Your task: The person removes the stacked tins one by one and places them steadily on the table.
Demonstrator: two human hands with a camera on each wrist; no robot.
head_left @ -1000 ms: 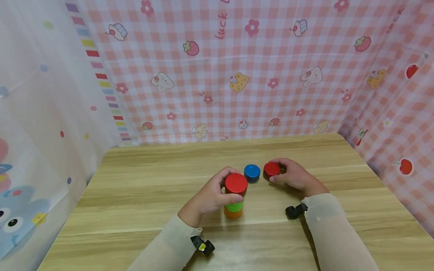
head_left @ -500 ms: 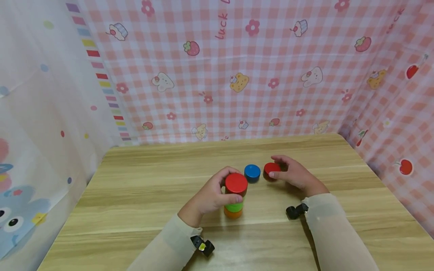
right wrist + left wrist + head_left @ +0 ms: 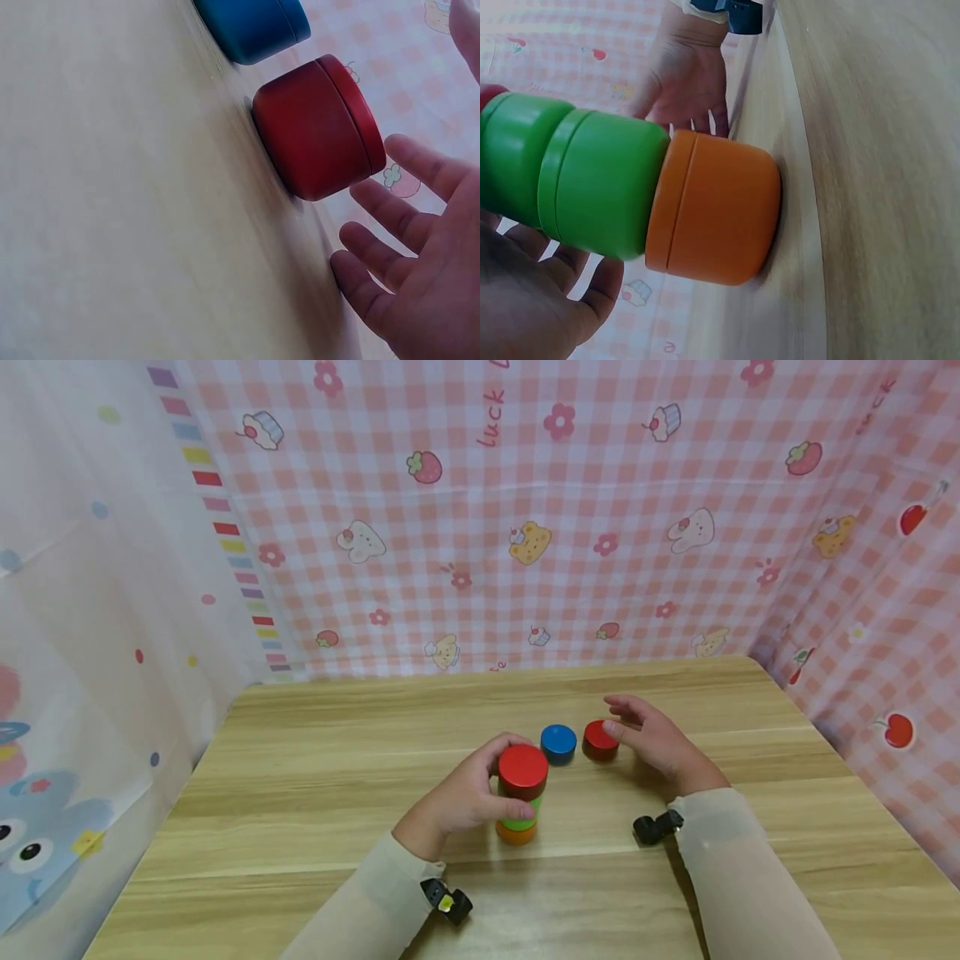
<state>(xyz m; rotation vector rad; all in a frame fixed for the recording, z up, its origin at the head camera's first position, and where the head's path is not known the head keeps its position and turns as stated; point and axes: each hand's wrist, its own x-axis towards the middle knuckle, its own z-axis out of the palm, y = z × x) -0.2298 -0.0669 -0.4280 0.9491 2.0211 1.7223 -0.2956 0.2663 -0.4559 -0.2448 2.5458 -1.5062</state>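
Note:
A stack of round lidded tins stands on the table: an orange tin [image 3: 716, 206] at the bottom, green tins [image 3: 604, 184] above it, a red tin [image 3: 522, 768] on top. Around the stack's upper part my left hand [image 3: 461, 797] curves, thumb across the front over the green and fingers behind. To the right, another red tin [image 3: 597, 743] sits on the table beside a blue tin [image 3: 558, 745]. My right hand [image 3: 660, 743] is next to that red tin, fingers spread and extended; in the right wrist view its fingertips [image 3: 397, 142] lie close to the lid rim.
The wooden table [image 3: 337, 760] extends around the tins. A pink checked cloth [image 3: 465, 527] hangs behind its back edge, with a white dotted curtain [image 3: 150, 635] on the left. Small black wrist cameras sit on both sleeves.
The right hand's fingers have come off the red tin, spreading and shifting up and away. The left thumb has slid slightly lower on the stack. The tins have not visibly moved.

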